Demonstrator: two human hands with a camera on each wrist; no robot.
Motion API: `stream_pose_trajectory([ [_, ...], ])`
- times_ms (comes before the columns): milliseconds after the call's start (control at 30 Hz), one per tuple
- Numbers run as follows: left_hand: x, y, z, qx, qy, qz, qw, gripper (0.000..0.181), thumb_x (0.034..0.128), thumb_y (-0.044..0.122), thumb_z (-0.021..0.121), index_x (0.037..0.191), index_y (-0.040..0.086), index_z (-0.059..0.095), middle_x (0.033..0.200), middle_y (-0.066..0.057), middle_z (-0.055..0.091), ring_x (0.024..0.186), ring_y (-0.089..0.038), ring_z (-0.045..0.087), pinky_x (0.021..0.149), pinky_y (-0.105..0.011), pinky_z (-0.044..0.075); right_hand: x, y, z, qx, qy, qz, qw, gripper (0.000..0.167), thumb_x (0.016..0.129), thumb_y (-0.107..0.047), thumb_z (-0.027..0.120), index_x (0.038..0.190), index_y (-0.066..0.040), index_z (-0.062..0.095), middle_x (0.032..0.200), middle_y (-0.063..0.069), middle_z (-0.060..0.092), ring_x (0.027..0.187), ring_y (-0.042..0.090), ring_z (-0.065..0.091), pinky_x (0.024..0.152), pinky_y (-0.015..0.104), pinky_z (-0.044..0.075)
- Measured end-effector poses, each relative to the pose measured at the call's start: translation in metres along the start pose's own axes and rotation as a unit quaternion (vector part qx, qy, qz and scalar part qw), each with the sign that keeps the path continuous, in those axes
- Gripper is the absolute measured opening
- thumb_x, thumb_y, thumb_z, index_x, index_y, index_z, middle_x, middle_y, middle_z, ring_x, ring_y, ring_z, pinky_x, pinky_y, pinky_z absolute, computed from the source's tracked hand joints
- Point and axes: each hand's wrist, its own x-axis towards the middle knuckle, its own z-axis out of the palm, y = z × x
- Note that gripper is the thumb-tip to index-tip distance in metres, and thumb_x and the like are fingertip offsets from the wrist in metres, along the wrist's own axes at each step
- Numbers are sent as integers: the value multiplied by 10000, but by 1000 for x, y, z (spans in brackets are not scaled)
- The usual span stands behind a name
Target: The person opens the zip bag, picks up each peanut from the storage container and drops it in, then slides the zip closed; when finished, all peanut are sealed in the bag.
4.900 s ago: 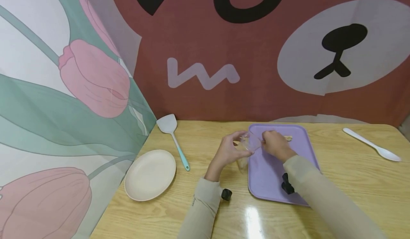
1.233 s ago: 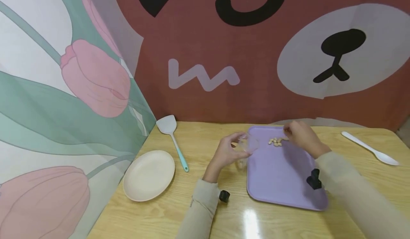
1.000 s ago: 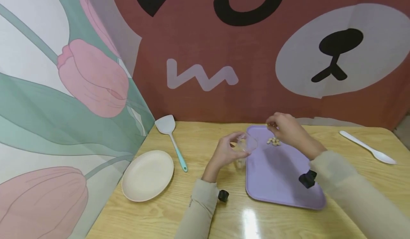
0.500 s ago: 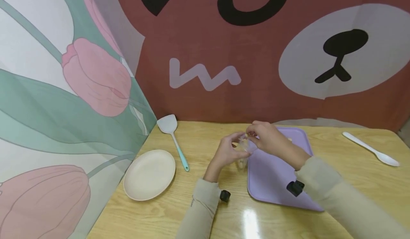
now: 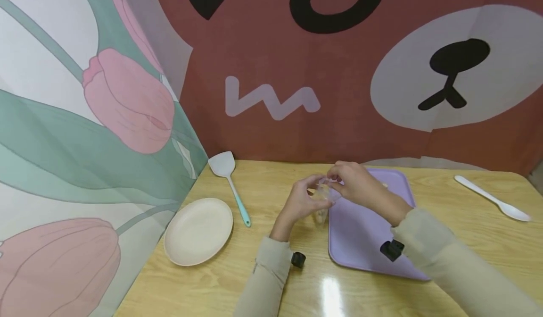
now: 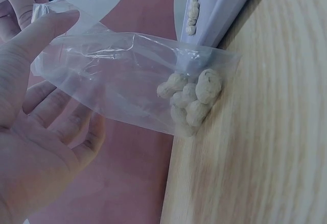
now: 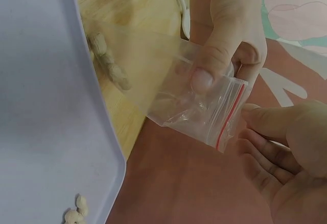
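A clear zip bag (image 6: 127, 76) with a red strip along its mouth, seen in the right wrist view, hangs from my left hand (image 5: 302, 198), whose thumb and fingers grip it near the top. Several peanuts (image 6: 191, 96) lie in its bottom corner, low by the table. My right hand (image 5: 358, 185) is at the bag's mouth, thumb and fingertips close together at the rim (image 7: 230, 114); whether a peanut is between them is hidden. Beside the bag lies the purple tray (image 5: 360, 241), with a few loose peanuts (image 7: 76, 211) on it, mostly behind my right hand in the head view.
A cream plate (image 5: 198, 232) stands on the left of the table, with a white and turquoise spatula (image 5: 233, 187) between it and the bag. On the right lies a white spoon (image 5: 492, 197). Printed cloths hang behind and at the left.
My right hand has come from above the tray's peanuts leftward to the bag's mouth and has stayed there over the last half second. My left hand keeps its grip on the bag.
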Motion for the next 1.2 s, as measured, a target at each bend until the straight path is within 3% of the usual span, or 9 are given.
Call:
stream_pose_trajectory([
  [200, 0, -1, 0, 5, 49, 39, 10000, 615, 740, 145, 869, 1309, 126, 636, 1214, 26, 665, 1023, -149, 619, 819, -297, 519, -3, 9, -2, 29, 158, 104, 9998, 177, 820, 8, 780, 987, 25, 728, 858, 92, 660, 778, 247, 652, 682, 393, 562],
  [400, 3, -1, 2, 48, 136, 126, 9998, 607, 730, 141, 870, 1294, 117, 647, 1170, 32, 687, 989, -102, 617, 811, -264, 517, -11, 54, -14, -134, 350, 823, 9959, 133, 836, 20, 745, 957, 60, 706, 856, 132, 678, 788, 282, 659, 699, 448, 556],
  [533, 3, -1, 1, 11, 146, 134, 9998, 612, 725, 135, 866, 1295, 106, 645, 1174, 12, 690, 983, -114, 622, 808, -258, 514, -23, 90, -15, -327, 157, 1451, 9888, 138, 860, 21, 701, 971, 102, 691, 888, 194, 688, 835, 337, 657, 736, 495, 542],
  [700, 2, 0, 2, 32, 110, 97, 9999, 607, 726, 133, 863, 1292, 92, 646, 1177, 0, 691, 988, -114, 625, 810, -254, 511, -41, 121, -6, -469, -191, 1771, 9829, 176, 852, 21, 695, 983, 138, 682, 898, 238, 690, 860, 389, 658, 752, 523, 536],
  [967, 1, -1, 0, 40, 124, -12, 9999, 586, 745, 163, 862, 1289, 103, 652, 1155, 25, 692, 985, -96, 610, 812, -260, 504, -49, 145, 13, -337, -723, 2226, 9716, 249, 842, -19, 703, 1014, 157, 664, 953, 275, 673, 886, 417, 640, 777, 557, 514],
  [1200, 0, 0, -2, 41, 110, -46, 9999, 616, 751, 178, 860, 1316, 89, 632, 1174, 2, 677, 1007, -162, 614, 811, -257, 503, -57, 159, 27, -485, -705, 2145, 9730, 133, 788, 17, 672, 883, 108, 691, 832, 198, 678, 797, 374, 639, 738, 544, 512],
])
